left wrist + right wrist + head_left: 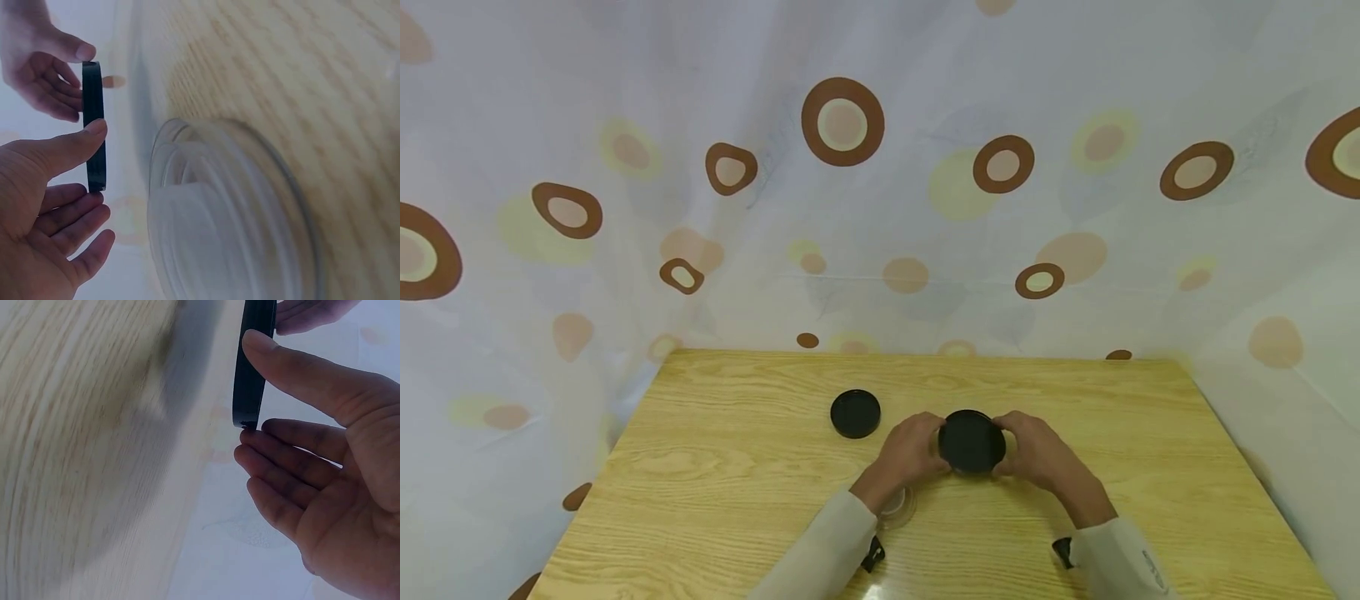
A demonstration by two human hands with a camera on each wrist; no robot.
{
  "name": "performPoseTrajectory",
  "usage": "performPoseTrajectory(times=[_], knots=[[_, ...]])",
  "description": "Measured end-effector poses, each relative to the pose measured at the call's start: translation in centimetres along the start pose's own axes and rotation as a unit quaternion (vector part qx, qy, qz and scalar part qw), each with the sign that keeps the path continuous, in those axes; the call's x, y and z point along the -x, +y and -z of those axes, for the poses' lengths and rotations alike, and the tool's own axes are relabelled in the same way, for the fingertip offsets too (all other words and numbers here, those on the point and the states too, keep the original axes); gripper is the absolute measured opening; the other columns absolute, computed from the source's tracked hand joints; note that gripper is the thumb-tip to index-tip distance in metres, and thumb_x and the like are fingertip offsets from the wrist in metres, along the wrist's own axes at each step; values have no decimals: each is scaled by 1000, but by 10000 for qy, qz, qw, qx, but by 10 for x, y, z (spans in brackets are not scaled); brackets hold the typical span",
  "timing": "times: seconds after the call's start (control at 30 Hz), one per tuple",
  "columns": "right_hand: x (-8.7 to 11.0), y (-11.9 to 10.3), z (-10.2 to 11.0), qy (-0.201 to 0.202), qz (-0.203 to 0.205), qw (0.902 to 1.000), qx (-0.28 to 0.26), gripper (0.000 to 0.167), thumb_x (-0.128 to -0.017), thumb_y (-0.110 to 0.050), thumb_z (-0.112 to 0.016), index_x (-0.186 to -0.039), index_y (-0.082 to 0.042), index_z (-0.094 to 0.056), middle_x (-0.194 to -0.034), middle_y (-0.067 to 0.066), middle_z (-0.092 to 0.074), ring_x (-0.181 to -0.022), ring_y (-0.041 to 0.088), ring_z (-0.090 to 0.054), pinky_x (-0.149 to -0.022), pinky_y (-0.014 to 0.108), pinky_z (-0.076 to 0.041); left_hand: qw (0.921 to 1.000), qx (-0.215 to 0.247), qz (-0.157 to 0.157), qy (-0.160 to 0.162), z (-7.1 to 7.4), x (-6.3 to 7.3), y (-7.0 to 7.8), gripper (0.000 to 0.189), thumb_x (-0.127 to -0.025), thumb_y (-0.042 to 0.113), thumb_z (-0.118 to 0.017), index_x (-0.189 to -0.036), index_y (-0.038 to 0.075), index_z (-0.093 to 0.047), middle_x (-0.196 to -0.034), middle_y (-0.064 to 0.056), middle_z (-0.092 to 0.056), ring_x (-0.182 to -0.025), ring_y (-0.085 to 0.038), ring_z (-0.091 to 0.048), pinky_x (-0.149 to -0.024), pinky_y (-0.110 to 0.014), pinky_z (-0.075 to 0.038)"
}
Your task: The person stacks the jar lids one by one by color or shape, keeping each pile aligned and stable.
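A shallow, round black lid (972,442) is held between both hands above the table. My left hand (913,447) pinches its left edge, and my right hand (1033,450) pinches the opposite edge. In the left wrist view the lid (94,150) appears edge-on, the left thumb (95,127) on one face and fingertips by the rim. The right wrist view shows the right thumb (259,342) against the lid (250,381), with the fingers below its edge. Under the left wrist sits a clear round container (897,507), partly hidden by the arm; the left wrist view shows this container (212,231) close up.
A second round black lid (855,414) with a raised rim lies on the wooden table (737,492), left of and behind the held one. A patterned white curtain (910,208) hangs behind the table and along its sides. Black straps (872,554) show at the wrists.
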State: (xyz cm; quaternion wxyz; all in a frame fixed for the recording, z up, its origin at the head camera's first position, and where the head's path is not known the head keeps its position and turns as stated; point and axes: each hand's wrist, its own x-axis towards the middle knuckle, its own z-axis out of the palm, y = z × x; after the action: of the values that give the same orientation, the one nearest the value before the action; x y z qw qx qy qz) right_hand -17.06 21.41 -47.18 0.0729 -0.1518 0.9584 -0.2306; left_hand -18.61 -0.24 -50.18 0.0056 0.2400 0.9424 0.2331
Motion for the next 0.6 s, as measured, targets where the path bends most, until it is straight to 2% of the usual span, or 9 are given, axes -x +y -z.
performPoseTrajectory(times=[0.27, 0.6], knots=[[5, -8, -4, -152, -116, 9998, -31, 71, -67, -16, -86, -127, 5, -54, -125, 20, -58, -114, 38, -56, -93, 52, -49, 9997, 160, 83, -172, 0, 11, -3, 59, -71, 28, -84, -122, 9, -62, -122, -3, -64, -112, -19, -60, -93, -30, -51], [12, -12, -11, -225, -165, 9996, 26, 72, -64, -19, -88, -125, 1, -57, -123, 15, -60, -113, 35, -57, -94, 50, -49, 9997, 149, -31, -203, 3, 23, -2, 59, -69, 26, -86, -120, 7, -63, -120, -4, -65, -110, -20, -61, -92, -30, -51]])
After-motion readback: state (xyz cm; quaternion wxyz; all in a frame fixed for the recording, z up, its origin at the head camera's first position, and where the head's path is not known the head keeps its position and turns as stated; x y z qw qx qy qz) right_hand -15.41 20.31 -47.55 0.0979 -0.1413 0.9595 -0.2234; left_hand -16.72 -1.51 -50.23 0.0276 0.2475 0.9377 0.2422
